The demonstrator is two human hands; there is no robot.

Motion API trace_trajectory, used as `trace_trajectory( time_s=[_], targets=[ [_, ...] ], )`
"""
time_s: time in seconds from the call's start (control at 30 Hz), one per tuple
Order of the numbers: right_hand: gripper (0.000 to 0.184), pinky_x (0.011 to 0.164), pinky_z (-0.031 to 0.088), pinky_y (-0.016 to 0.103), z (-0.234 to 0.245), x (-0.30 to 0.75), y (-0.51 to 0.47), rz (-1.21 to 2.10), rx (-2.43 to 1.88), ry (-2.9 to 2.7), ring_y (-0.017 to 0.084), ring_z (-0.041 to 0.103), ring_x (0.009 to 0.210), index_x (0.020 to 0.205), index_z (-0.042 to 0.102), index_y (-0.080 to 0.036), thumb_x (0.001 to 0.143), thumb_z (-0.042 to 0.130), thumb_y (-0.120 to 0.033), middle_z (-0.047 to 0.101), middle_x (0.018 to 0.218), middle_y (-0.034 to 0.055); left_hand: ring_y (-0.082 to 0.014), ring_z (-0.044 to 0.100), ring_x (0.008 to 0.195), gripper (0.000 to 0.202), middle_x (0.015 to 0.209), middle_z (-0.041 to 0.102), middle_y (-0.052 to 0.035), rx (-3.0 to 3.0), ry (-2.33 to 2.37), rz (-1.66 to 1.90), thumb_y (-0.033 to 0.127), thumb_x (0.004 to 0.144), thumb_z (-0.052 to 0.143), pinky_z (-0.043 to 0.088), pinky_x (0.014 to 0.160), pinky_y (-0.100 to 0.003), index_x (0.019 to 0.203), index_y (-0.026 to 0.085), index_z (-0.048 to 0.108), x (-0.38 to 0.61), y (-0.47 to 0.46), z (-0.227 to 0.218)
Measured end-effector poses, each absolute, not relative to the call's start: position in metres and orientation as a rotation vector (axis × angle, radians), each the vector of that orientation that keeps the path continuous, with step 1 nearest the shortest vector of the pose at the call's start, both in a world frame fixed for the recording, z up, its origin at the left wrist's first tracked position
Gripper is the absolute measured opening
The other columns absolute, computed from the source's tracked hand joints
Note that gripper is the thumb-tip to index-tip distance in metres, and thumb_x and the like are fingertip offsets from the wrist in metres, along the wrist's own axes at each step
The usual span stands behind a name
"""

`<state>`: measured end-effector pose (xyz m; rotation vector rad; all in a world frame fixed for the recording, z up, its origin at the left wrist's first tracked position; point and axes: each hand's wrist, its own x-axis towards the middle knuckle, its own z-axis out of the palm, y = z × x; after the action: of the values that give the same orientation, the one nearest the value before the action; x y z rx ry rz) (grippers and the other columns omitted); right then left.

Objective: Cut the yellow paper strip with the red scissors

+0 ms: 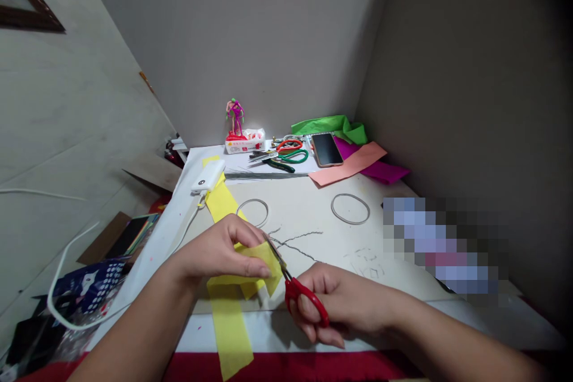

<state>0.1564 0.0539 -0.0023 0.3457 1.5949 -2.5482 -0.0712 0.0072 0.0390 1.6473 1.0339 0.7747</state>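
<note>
My left hand (224, 250) pinches a folded piece of yellow crepe paper (264, 259) above the white table (394, 274). The red-handled scissors (298, 286) are gripped in my right hand (344, 307), fingers through the loops, and their blades reach into the paper's right edge. A long yellow paper strip (230, 325) trails from the folded piece over the table's front edge, and another stretch of yellow strip (219, 200) runs back toward the left.
Two wire rings (350, 209) (253, 212) and thin wire pieces (298, 239) lie mid-table. At the back are a phone (326, 149), pliers and scissors (286, 158), green, pink and magenta paper (347, 170), a small figure (235, 116), and a white charger (208, 178) with cable.
</note>
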Motion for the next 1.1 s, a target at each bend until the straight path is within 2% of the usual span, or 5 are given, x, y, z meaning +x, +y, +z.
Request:
trace_trajectory(
  time_s=[0.3, 0.47, 0.63, 1.03, 1.1],
  targets=[
    [0.034, 0.044, 0.028, 0.018, 0.0, 0.148, 0.055, -2.709, 0.921, 2.097, 0.005, 0.037, 0.044, 0.076, 0.063, -0.014, 0.079, 0.065, -0.047, 0.049, 0.052, -0.0058, -0.0121, 0.059, 0.058, 0.018, 0.066, 0.071, -0.003, 1.047, 1.423, 1.041, 0.032, 0.065, 0.081, 0.044, 0.057, -0.021, 0.069, 0.015, 0.076, -0.077, 0.009, 0.033],
    [0.042, 0.075, 0.045, 0.029, -0.001, 0.145, 0.056, -2.807, 1.146, 2.232, 0.017, 0.06, 0.086, 0.11, 0.065, -0.019, 0.076, 0.071, -0.042, 0.066, 0.099, 0.0056, -0.0111, 0.059, 0.055, 0.019, 0.061, 0.07, -0.0011, 0.933, 1.457, 1.168, 0.033, 0.062, 0.082, 0.044, 0.054, -0.02, 0.063, 0.016, 0.074, -0.075, 0.011, 0.029],
    [0.036, 0.095, 0.043, 0.035, 0.008, 0.139, 0.049, -2.627, 0.977, 2.478, 0.025, 0.046, 0.123, 0.106, 0.07, -0.023, 0.075, 0.071, -0.04, 0.048, 0.136, 0.0078, -0.0133, 0.06, 0.052, 0.023, 0.061, 0.07, -0.0035, 0.841, 1.463, 1.265, 0.032, 0.06, 0.083, 0.045, 0.05, -0.022, 0.066, 0.013, 0.072, -0.069, 0.009, 0.029],
    [0.034, 0.11, 0.027, 0.038, 0.019, 0.088, -0.001, -2.245, 1.079, 2.715, 0.026, 0.026, 0.138, 0.102, 0.073, -0.028, 0.068, 0.078, -0.027, 0.039, 0.141, 0.0055, -0.0153, 0.06, 0.041, 0.016, 0.054, 0.067, -0.0031, 0.581, 1.388, 1.628, 0.018, 0.061, 0.079, 0.048, 0.037, -0.023, 0.069, 0.011, 0.066, -0.065, 0.002, 0.044],
    [0.029, 0.108, 0.03, 0.035, 0.016, 0.073, -0.004, -2.492, 1.01, 2.579, 0.025, 0.039, 0.13, 0.096, 0.075, -0.025, 0.068, 0.078, -0.029, 0.049, 0.134, 0.0049, -0.015, 0.059, 0.038, 0.016, 0.053, 0.066, -0.0021, 0.552, 1.38, 1.684, 0.016, 0.061, 0.078, 0.046, 0.034, -0.021, 0.069, 0.012, 0.065, -0.065, 0.001, 0.046]
  ],
)
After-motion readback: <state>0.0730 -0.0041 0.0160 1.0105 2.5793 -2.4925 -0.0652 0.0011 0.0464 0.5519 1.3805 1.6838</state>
